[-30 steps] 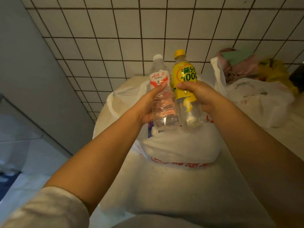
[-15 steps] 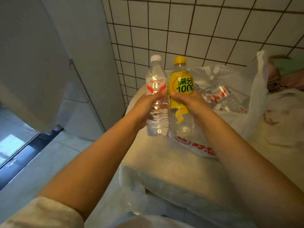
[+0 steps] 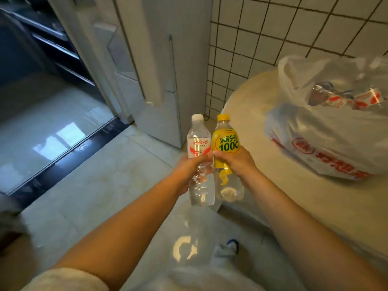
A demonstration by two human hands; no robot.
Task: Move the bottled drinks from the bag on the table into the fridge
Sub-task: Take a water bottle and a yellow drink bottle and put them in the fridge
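tiled floor, left fingers (image 3: 202,160) grasping water bottle (image 3: 198,160), right fingers (image 3: 220,154) grasping yellow bottle (image 3: 225,156) — "1000"

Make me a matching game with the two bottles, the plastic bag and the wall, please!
Things:
1. water bottle
2. yellow-label bottle
3. plastic bag
4. wall

Descriptions:
A. covered in white square tiles
B. has a white cap, held in the left hand
C. lies on the table with more bottles inside
D. has a yellow cap, held in the right hand

Pairs: 1-B, 2-D, 3-C, 4-A
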